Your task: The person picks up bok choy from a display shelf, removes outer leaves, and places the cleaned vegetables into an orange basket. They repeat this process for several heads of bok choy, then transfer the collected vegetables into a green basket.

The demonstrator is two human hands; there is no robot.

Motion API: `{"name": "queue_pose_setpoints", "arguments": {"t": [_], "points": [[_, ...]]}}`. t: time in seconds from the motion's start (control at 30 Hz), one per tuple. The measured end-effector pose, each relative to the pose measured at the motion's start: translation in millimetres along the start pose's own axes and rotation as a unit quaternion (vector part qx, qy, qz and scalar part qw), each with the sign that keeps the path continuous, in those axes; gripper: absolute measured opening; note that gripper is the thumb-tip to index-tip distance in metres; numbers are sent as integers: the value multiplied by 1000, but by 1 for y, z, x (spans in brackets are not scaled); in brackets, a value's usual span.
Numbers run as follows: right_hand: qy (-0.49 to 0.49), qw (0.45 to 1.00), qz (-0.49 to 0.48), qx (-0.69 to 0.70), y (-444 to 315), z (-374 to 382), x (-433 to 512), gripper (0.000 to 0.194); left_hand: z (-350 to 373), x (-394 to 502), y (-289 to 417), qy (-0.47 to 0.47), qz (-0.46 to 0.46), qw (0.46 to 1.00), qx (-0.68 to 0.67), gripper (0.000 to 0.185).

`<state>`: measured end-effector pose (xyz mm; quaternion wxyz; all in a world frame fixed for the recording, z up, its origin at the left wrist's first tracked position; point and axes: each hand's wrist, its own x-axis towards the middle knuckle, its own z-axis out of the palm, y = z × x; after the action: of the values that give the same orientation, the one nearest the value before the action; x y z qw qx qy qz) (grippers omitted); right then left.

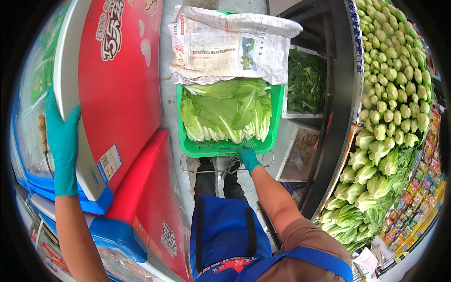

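My right hand [248, 159], in a teal glove, is closed on the near rim of a green plastic crate [211, 151]. Leafy green vegetables [225, 109] with white stems fill the crate, stems towards me. Crumpled newspaper [229, 49] covers its far half. A metal wire handle [208, 171] hangs at the crate's near side. My left hand [64, 141], gloved alike, rests over the edge of a red chest freezer [119, 81], thumb spread from the fingers. Beside it on the freezer top lies a wooden-handled tool [42, 134] with a thin shaft; its end is hidden.
A second red freezer [158, 208] stands near my left side. To the right, a black-framed rack [333, 105] displays celtuce stems [391, 74] and lettuce [378, 185]. Foam boxes, one with dark leafy greens [306, 83], sit low beside the crate. Packaged goods [419, 194] line the far right.
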<state>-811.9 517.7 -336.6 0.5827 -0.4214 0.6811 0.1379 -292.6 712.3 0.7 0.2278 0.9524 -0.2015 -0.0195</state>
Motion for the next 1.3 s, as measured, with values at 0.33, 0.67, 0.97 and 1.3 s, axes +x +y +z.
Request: {"name": "queue_pose_setpoints", "arguments": {"t": [0.33,0.67,0.97,1.3], "points": [[294,911,-231,-173,-83,8,14,38,-8,-3,-23,-7,-27,999,39,69],[289,832,-175,-439,-226,1,97,46,-16,-1,-21,8,-35,997,74,68],[303,865,-249,-313,-189,-49,132,27,-15,6,-15,-16,-28,998,49,67],[-111,951,-77,279,-155,-137,18,25,-14,0,-19,15,7,997,72,66]]}}
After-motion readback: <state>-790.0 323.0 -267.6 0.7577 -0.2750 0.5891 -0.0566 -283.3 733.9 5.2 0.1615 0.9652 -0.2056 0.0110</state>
